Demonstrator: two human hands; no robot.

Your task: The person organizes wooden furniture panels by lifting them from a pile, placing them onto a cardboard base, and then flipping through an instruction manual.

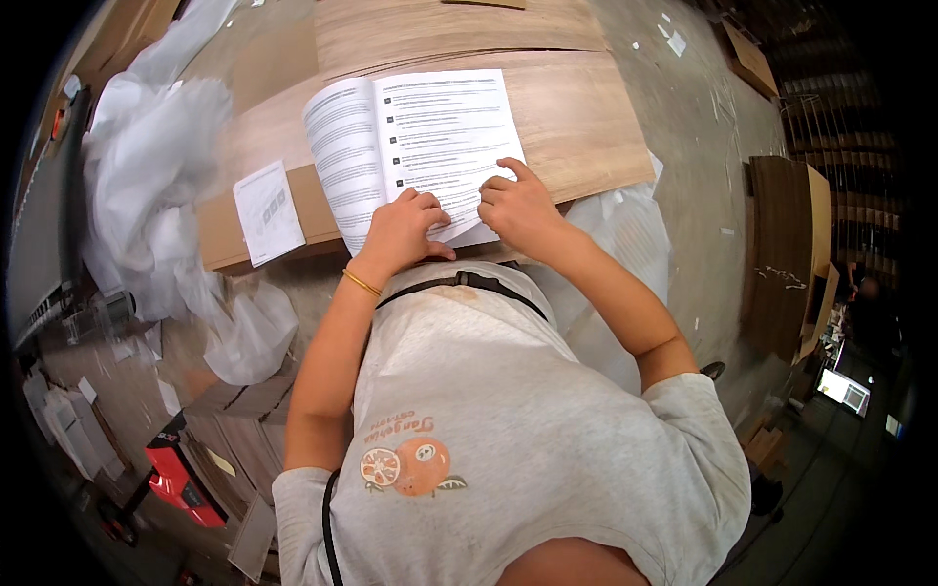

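An open printed booklet (445, 137) lies in front of me on wood-grain panels, its right-hand page full of text lines with small dark markers. My left hand (403, 230) is at the booklet's lower edge, fingers curled over the paper and thumb below. My right hand (518, 207) grips the lower right part of the page, its fingers bent and the index finger sticking out over the page edge. Between the two hands the bottom of the page lifts and curls. Left of the booklet, a smaller white leaflet (269, 213) with a grey drawing rests on brown cardboard.
Wood-grain panels (576, 117) lie stacked under the booklet. Crumpled white plastic film (147, 156) heaps at the left, with more film (625, 234) at the right. Cardboard stacks (234, 430) stand lower left beside a red object (186, 474). A dark flat stack (777, 259) stands at right.
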